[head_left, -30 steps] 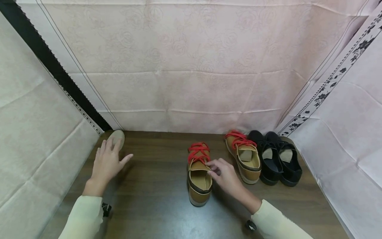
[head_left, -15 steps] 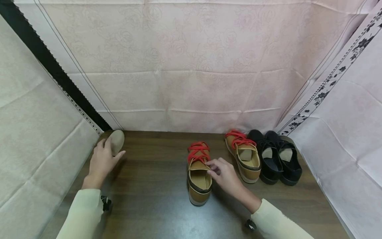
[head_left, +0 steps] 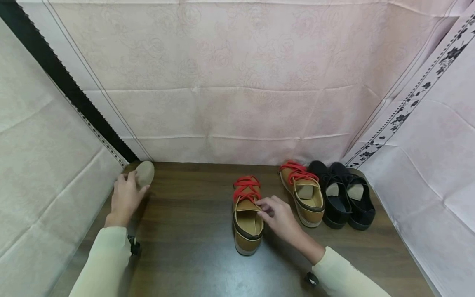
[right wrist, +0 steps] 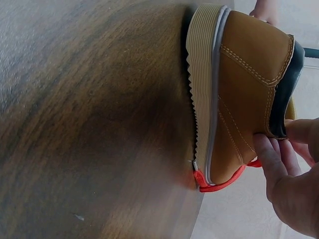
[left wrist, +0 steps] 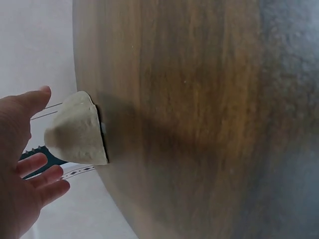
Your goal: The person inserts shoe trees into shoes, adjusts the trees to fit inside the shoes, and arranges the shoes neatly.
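In the head view, my left hand point(head_left: 125, 199) is at the far left corner. It reaches toward a beige rounded piece point(head_left: 146, 172) that leans against the wall. In the left wrist view, my thumb and bent fingers point(left wrist: 54, 193) stand apart on either side of this beige piece point(left wrist: 77, 132). Contact cannot be made out. My right hand point(head_left: 280, 218) pinches the opening edge of a tan shoe point(head_left: 245, 244) with red laces, mid-floor. The right wrist view shows thumb and fingers on the collar of the shoe point(right wrist: 249, 84), its ridged sole on the floor.
A second tan shoe point(head_left: 311, 216) with red laces stands to the right. Beside it is a pair of black shoes point(head_left: 337, 220). Pale patterned sheets point(head_left: 230, 119) wall in the brown wood-look floor point(head_left: 185, 255) at the back and both sides.
My left hand has moved a little left, its spread fingers bending in around the beige piece. My right hand and the tan shoe have stayed in place.
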Tool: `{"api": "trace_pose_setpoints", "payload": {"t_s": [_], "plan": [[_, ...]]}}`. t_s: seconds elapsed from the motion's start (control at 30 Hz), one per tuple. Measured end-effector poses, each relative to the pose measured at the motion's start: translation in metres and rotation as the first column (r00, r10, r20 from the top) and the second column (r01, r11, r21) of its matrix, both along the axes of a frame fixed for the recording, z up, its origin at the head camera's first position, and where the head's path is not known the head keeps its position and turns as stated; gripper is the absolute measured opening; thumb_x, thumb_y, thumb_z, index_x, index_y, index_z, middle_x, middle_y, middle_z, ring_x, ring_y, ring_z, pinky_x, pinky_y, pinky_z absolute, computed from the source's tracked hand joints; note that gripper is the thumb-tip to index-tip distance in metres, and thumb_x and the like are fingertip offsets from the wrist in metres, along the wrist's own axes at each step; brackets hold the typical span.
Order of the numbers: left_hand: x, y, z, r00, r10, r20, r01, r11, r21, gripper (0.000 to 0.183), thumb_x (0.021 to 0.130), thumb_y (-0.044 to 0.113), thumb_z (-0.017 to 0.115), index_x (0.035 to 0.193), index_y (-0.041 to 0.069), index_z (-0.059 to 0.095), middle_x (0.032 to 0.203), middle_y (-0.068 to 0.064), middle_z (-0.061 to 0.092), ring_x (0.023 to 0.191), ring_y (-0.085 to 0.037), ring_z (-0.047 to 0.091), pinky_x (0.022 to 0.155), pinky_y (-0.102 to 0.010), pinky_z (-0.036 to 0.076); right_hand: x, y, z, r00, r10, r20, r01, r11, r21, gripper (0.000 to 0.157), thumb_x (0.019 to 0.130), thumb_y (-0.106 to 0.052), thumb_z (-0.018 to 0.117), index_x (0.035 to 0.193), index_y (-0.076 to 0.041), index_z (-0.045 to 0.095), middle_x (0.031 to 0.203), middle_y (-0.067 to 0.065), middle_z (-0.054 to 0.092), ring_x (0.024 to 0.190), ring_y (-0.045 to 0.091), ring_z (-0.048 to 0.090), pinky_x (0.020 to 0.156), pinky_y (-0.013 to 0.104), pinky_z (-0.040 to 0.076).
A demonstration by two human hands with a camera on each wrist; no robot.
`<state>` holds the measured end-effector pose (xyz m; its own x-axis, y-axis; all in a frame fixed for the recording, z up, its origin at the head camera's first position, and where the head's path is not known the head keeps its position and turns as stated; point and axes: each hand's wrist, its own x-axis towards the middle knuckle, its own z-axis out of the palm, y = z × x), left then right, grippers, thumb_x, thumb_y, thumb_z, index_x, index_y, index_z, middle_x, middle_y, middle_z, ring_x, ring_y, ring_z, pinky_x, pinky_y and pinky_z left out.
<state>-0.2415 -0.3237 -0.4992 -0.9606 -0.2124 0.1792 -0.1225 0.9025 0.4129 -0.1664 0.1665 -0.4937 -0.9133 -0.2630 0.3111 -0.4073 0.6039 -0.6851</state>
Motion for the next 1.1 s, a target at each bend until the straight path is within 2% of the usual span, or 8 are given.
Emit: {"api": "trace_pose_setpoints", "payload": {"t_s": [0.2,0.63,0.9,1.1], "plan": [[-0.004,-0.001,-0.001,0.999,0.029,0.019,-0.030,0.998,0.051,0.068,0.098,0.023,0.071,0.151,-0.004,0.039,0.141,-0.041,0.035,0.126,-0.059,0.039,0.093,-0.073,0.044,-0.001,0.000,-0.002,1.000,0.001,-0.014,-0.001,1.000,-0.007,0.029,0.083,-0.001,0.084,0.108,-0.013,0.077,0.085,-0.003,0.061,0.080,0.010,0.068,0.071,0.023,0.060],[-0.008,-0.008,-0.007,0.999,0.031,0.008,-0.032,0.996,0.079,0.050,0.098,0.016,0.068,0.137,-0.007,0.047,0.131,-0.041,0.037,0.120,-0.058,0.040,0.097,-0.069,0.040,0.000,0.000,0.001,1.000,0.000,0.026,0.000,1.000,0.000,0.028,0.085,-0.002,0.083,0.110,-0.015,0.077,0.086,-0.003,0.060,0.083,0.012,0.068,0.074,0.021,0.059],[-0.010,-0.009,-0.012,0.999,0.036,-0.020,-0.034,0.997,0.074,0.044,0.099,0.016,0.066,0.132,-0.007,0.048,0.128,-0.040,0.038,0.117,-0.058,0.042,0.094,-0.069,0.041,0.000,0.001,0.001,1.000,0.001,0.014,-0.001,1.000,0.006,0.028,0.085,-0.002,0.083,0.110,-0.014,0.077,0.086,-0.003,0.060,0.083,0.012,0.068,0.074,0.022,0.060],[-0.015,-0.010,-0.013,0.999,0.026,-0.023,-0.025,0.999,0.035,0.039,0.099,0.016,0.065,0.126,-0.005,0.046,0.122,-0.040,0.038,0.111,-0.058,0.042,0.079,-0.069,0.045,0.000,0.001,0.000,1.000,-0.001,0.014,0.000,1.000,0.006,0.027,0.085,-0.003,0.083,0.110,-0.014,0.077,0.086,-0.004,0.060,0.083,0.011,0.068,0.073,0.022,0.060]]}}
